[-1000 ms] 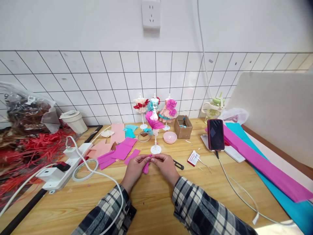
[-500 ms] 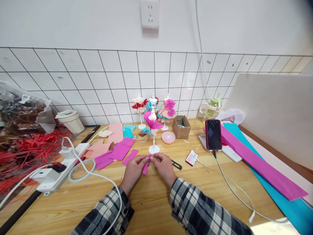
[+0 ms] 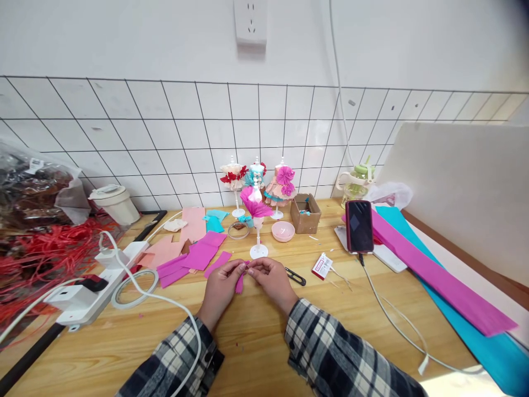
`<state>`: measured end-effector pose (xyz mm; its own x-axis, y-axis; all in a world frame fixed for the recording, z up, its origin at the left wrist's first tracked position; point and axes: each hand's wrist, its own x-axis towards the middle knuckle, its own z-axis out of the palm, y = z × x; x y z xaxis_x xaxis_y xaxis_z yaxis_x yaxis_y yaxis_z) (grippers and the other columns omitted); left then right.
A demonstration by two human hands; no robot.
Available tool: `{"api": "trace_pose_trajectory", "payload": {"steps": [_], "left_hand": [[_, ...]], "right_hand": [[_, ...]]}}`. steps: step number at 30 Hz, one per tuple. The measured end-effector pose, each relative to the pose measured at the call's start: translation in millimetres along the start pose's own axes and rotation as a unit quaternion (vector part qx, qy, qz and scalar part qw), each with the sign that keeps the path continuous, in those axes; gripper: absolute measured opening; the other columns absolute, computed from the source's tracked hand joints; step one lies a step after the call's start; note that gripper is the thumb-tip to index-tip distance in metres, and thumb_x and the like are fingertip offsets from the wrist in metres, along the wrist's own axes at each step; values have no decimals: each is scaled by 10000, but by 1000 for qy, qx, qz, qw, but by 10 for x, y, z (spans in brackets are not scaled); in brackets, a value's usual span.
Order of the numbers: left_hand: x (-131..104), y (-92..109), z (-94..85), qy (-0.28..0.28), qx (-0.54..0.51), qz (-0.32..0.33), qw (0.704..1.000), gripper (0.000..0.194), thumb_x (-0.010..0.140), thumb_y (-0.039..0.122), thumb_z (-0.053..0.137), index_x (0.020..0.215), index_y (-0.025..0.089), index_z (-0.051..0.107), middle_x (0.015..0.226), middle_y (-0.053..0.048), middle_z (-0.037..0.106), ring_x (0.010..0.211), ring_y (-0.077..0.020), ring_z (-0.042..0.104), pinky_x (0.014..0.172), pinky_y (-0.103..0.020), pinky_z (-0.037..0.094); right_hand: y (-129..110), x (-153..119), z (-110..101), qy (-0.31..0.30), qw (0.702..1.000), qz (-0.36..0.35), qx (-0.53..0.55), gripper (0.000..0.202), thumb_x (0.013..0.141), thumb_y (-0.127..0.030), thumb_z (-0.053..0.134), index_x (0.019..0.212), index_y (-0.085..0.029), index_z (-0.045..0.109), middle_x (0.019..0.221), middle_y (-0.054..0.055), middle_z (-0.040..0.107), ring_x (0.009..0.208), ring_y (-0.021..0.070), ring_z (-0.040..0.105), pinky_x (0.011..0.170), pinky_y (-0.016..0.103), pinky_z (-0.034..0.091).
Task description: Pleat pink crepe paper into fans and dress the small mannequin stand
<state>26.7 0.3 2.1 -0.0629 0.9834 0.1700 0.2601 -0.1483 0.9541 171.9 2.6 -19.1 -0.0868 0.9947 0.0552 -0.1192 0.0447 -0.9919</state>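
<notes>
My left hand [image 3: 222, 284] and my right hand [image 3: 270, 278] meet at the middle of the table, fingertips nearly touching. Between them is a small magenta paper strip [image 3: 239, 284], pinched at its top, its lower end hanging under my left fingers. My right fingertips are closed at the strip's top edge; they partly hide it. Just behind the hands stands a small white dress form with a fanned magenta paper skirt [image 3: 257, 207]. Cut magenta paper pieces [image 3: 204, 251] lie to the left of it. A black cutter [image 3: 296, 276] is beside my right hand.
Three dressed forms, one with a peach skirt [image 3: 280, 190], stand behind. A cardboard box [image 3: 306, 216] and pink bowl [image 3: 283, 231] are near them. A phone [image 3: 359, 227] and long magenta paper [image 3: 442, 275] lie right. A power strip [image 3: 93, 300] with cables is left.
The view has shifted slightly. Both hands still pinch the magenta strip, which now shows less below the fingers; the fingertips have changed position a little.
</notes>
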Motion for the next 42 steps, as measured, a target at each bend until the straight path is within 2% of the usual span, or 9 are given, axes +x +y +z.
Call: {"api": "trace_pose_trajectory", "payload": {"steps": [4, 8, 13, 16, 22, 27, 35, 38, 42], "left_hand": [[-1, 37, -28, 16, 1, 15, 1000, 311, 693, 470, 682, 808, 188, 744, 838, -61, 759, 822, -231, 678, 794, -323, 526], [-15, 122, -111, -46, 81, 82, 992, 253, 789, 426, 609, 803, 206, 734, 765, -44, 733, 731, -199, 656, 751, -299, 512], [-42, 189, -197, -219, 246, 215, 919, 269, 901, 349, 487, 864, 246, 732, 897, -45, 730, 853, -187, 643, 800, -277, 471], [-65, 176, -174, -265, 322, 252, 873, 302, 927, 325, 439, 901, 241, 728, 896, -53, 726, 863, -192, 633, 807, -295, 453], [-95, 138, -93, -252, 373, 240, 860, 267, 887, 287, 485, 821, 200, 728, 797, -83, 705, 761, -204, 622, 735, -306, 442], [-90, 128, -74, -214, 414, 224, 856, 237, 866, 252, 497, 797, 186, 713, 773, -84, 695, 741, -210, 617, 689, -298, 426], [-96, 93, -69, -141, 429, 188, 872, 247, 867, 286, 496, 812, 184, 714, 814, -94, 714, 758, -220, 635, 697, -309, 434], [-91, 80, -57, -102, 358, 147, 916, 236, 843, 332, 542, 838, 195, 735, 845, -83, 739, 789, -232, 655, 732, -322, 454], [-63, 56, -29, -50, 158, 6, 986, 226, 755, 374, 647, 808, 182, 755, 827, -72, 760, 756, -228, 678, 716, -310, 491]], "right_hand": [[-57, 29, -99, -47, 997, -38, -40, 197, 701, -308, 687, 854, -187, 713, 736, 8, 678, 644, 134, 577, 628, 249, 461], [-125, 88, -272, -86, 982, -65, -154, 99, 738, -272, 690, 784, -192, 726, 791, 12, 680, 714, 142, 582, 674, 252, 447], [-203, 109, -421, -113, 938, -117, -306, 43, 769, -170, 697, 778, -200, 727, 793, 0, 650, 747, 131, 564, 694, 237, 420], [-247, 68, -441, -120, 893, -161, -403, 22, 780, -189, 715, 781, -207, 728, 841, 17, 655, 863, 158, 563, 787, 263, 406], [-382, -86, -328, -131, 778, -214, -576, 80, 833, -237, 632, 836, -208, 707, 887, 51, 631, 929, 202, 519, 802, 311, 376], [-403, -161, -215, -118, 744, -220, -620, 106, 838, -260, 585, 839, -195, 669, 885, 70, 622, 899, 223, 524, 759, 336, 371], [-336, -208, -131, -63, 771, -193, -604, 162, 877, -270, 523, 801, -189, 641, 848, 75, 625, 826, 208, 560, 688, 306, 375], [-281, -193, -128, -24, 821, -165, -546, 117, 839, -249, 566, 764, -193, 636, 823, 53, 629, 785, 185, 568, 664, 284, 384], [-172, -124, -119, 14, 918, -111, -381, 49, 768, -217, 628, 738, -187, 654, 759, 20, 637, 689, 140, 564, 641, 253, 410]]}}
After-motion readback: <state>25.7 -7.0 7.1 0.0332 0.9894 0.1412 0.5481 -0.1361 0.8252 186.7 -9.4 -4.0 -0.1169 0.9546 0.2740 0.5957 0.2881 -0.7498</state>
